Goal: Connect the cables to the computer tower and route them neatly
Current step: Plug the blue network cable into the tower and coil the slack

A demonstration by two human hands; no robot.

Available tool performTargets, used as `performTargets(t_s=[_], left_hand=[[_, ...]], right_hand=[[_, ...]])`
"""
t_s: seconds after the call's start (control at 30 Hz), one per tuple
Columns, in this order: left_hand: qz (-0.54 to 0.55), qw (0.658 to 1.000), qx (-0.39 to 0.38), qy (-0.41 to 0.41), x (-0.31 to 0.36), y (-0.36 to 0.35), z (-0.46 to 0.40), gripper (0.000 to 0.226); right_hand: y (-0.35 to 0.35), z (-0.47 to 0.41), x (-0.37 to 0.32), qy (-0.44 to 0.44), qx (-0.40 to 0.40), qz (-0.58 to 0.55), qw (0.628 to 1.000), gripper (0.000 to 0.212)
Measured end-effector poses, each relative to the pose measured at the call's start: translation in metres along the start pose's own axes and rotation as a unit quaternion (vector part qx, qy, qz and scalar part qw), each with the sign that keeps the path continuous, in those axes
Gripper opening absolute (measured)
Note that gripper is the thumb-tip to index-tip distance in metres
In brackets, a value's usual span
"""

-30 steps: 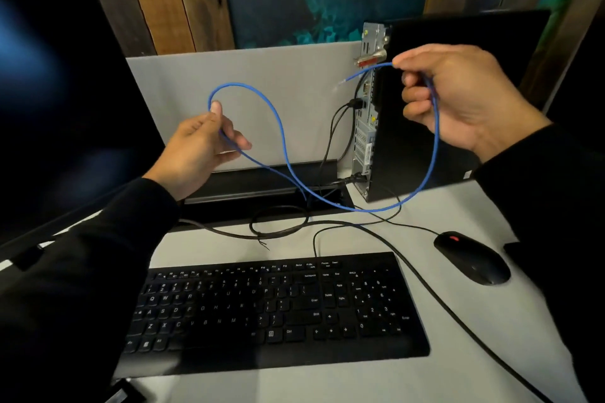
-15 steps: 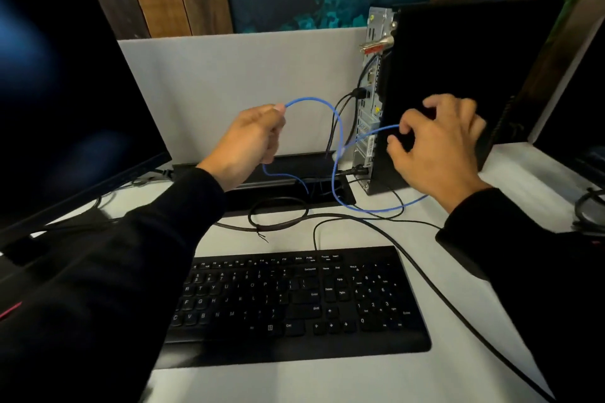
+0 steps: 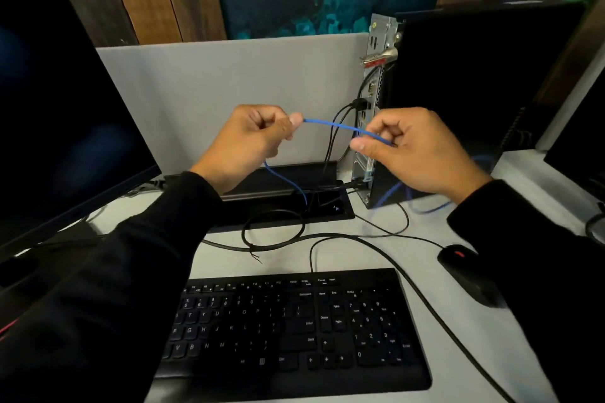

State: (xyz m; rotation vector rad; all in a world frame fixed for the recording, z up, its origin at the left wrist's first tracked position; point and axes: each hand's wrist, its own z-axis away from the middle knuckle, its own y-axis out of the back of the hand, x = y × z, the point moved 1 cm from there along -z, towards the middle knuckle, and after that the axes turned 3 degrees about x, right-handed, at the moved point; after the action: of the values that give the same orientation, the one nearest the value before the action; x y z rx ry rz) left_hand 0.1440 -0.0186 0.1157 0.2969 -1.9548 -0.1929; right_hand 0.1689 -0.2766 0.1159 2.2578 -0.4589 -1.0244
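- Blue network cable (image 3: 340, 125), thin and round, is stretched in a short, nearly straight run between the person's two raised hands, above the back part of the desk and in front of the rear panel of the tower.
- Left hand (image 3: 252, 141) pinches the cable between thumb and curled fingers; from below this hand the blue line drops down to the black cable tray (image 3: 278, 203) set into the back edge of the pale grey desk (image 3: 491, 353).
- Right hand (image 3: 415, 150) grips the other end of the stretched run, fingers curled round it, just in front of the tower's lower ports.
- More of the blue cable lies blurred in loops on the desk by the foot of the tower, under the right wrist.
- Black slim computer tower (image 3: 474, 91) stands upright at the back right of the desk, its silver rear panel (image 3: 376, 75) turned towards the grey divider panel (image 3: 229, 91).
- Several black cables (image 3: 337, 141) are already plugged into that rear panel and hang down to the tray.
- Flat black keyboard (image 3: 294, 330) lies along the near edge, with thin black wires looping on the desk between it and the tray.
- Black mouse (image 3: 465, 271) with a red wheel rests near the right edge, partly covered by the right sleeve.
- Dark monitor (image 3: 59, 101) stands at the left side.
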Motion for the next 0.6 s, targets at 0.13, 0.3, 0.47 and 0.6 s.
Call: performTargets(t_s=[0.13, 0.3, 0.47, 0.6], left_hand=[[0.095, 0.993, 0.059, 0.030, -0.012, 0.013, -0.007, 0.042], [0.032, 0.995, 0.089, 0.032, -0.028, 0.011, 0.003, 0.033], [-0.252, 0.946, 0.198, -0.052, -0.036, -0.025, 0.053, 0.034], [-0.312, 0.945, 0.072, -0.068, -0.041, -0.062, 0.106, 0.033]], right_hand=[[0.020, -0.003, 0.009, 0.004, -0.019, 0.135, 0.991, 0.029], [0.033, 0.006, 0.023, 0.010, -0.004, 0.150, 0.989, 0.034], [0.025, 0.014, 0.024, 0.040, 0.059, 0.145, 0.987, 0.032], [0.030, 0.015, 0.009, 0.068, 0.146, 0.109, 0.981, 0.024]])
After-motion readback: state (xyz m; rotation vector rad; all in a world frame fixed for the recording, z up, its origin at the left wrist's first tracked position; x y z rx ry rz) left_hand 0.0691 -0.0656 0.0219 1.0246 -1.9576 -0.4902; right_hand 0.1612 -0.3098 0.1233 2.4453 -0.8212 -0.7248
